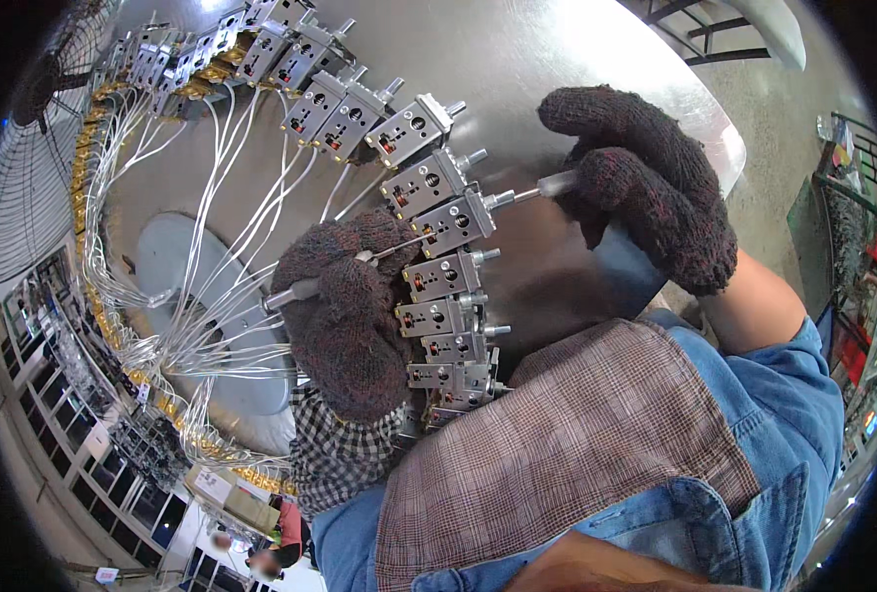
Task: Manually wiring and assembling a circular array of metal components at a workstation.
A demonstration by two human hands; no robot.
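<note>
My left hand (pixel 350 316), in a dark knitted glove, closes around a slim screwdriver-like tool (pixel 298 293) with a grey handle. Its thin shaft reaches the open side of a small metal switch unit (pixel 455 225). On the other side, my right hand (pixel 646 183), gloved the same way, grips a second slim tool (pixel 557 185) with a translucent grey handle. That tool's thin tip meets the threaded stem (pixel 502 199) of the same unit; whether it sits inside the stem is too small to tell. Similar units (pixel 424 185) stand on both sides in a curved row.
Bundles of white wires (pixel 217 187) run from the row to a grey central disc (pixel 177 252). Brass-coloured terminals (pixel 85 187) line the round metal table's (pixel 517 59) rim. A wire fan guard (pixel 24 197) stands at the left. A person (pixel 289 533) is far off, lower left.
</note>
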